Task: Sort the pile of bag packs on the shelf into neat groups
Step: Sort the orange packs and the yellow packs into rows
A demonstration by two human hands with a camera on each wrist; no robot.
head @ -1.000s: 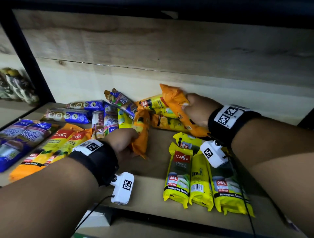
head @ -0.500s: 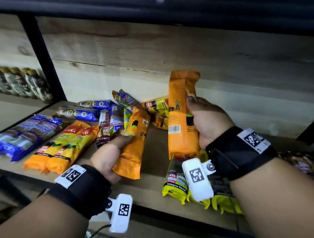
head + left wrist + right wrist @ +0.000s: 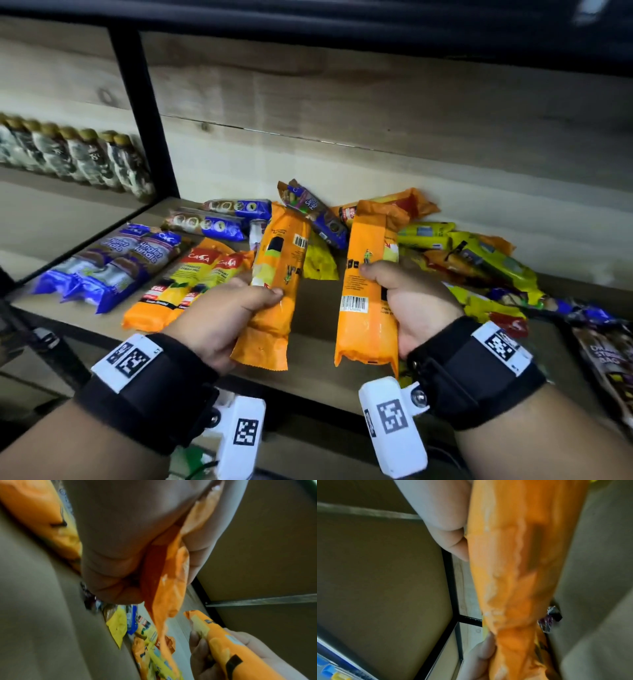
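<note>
The fine print on both orange packs (image 3: pixel 279 274) is blurred beyond reading. The brown pack (image 3: pixel 613 366) is cut off by the right edge. Bottles (image 3: pixel 78 154) at left are smeared.

Two orange packs (image 3: pixel 279 270) (image 3: pixel 368 294) lifted, one per hand. Two orange-and-yellow packs (image 3: pixel 191 284) flat side by side on the shelf (image 3: pixel 311 308). Two blue-and-purple packs (image 3: pixel 113 263) at far left. Two blue packs (image 3: pixel 209 222) behind those. Heap (image 3: pixel 479 260) of yellow, orange and blue packs at right, too tangled for counting.
</note>
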